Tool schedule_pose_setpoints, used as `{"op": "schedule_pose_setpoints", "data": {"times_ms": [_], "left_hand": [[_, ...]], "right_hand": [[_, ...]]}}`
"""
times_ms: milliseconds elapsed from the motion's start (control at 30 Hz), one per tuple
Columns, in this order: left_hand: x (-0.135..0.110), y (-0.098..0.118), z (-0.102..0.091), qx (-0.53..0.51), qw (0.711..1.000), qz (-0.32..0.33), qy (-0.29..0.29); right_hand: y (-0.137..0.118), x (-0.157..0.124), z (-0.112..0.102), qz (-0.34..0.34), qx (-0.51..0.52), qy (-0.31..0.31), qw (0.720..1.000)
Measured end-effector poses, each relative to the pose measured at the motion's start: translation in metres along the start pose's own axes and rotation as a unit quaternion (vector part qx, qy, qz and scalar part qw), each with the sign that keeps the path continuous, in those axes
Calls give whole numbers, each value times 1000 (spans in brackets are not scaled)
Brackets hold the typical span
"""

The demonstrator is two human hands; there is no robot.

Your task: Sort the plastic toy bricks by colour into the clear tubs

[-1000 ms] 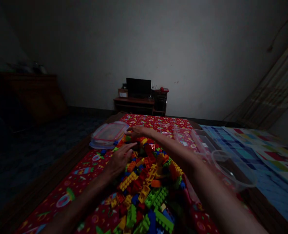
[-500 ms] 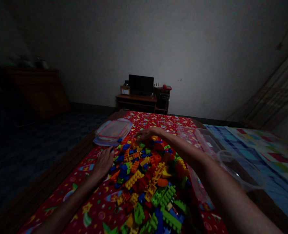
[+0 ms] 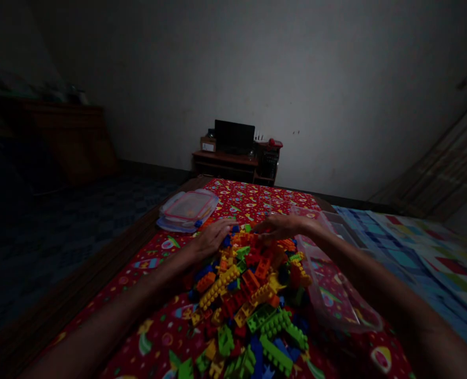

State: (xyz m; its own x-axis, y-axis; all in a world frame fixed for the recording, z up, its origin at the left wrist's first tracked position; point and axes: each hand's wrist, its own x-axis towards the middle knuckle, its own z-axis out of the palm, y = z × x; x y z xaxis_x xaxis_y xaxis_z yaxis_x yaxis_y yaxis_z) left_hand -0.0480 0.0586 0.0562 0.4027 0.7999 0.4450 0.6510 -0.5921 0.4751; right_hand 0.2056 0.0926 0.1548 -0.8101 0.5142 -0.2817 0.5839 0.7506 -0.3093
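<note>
A heap of plastic building blocks (image 3: 252,295) in yellow, orange, red, green and blue lies on a red patterned cloth (image 3: 154,310). At the heap's far left edge, my left hand (image 3: 214,238) rests against the blocks with its fingers stretched forward. Opposite it, my right hand (image 3: 280,227) reaches over the far right side of the heap, palm down and fingers extended. Both hands are open, cupped around the blocks with a gap between them. Neither appears to grip a single block; what lies under the right palm is hidden.
Stacked clear lids (image 3: 189,206) lie at the table's left edge, with a few blocks beside them. Transparent plastic containers (image 3: 344,300) stand to the right, partly behind my right forearm. Farther off are a desk with a monitor (image 3: 234,137) and a wooden cabinet (image 3: 71,137).
My left hand has moved forward and right along the heap's edge. My right hand has shifted right, away from the lids. The far blocks are pushed closer together.
</note>
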Motion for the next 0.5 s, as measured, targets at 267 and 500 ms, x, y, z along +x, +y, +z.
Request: {"op": "schedule_pose_setpoints", "data": {"times_ms": [267,500], "left_hand": [[7,-79,-17,226,969,-2,-100],[3,-78,-18,254,956,51,-137]], "right_hand": [[14,55,2,53,-33,153,986],[17,142,28,95,11,80,992]]}}
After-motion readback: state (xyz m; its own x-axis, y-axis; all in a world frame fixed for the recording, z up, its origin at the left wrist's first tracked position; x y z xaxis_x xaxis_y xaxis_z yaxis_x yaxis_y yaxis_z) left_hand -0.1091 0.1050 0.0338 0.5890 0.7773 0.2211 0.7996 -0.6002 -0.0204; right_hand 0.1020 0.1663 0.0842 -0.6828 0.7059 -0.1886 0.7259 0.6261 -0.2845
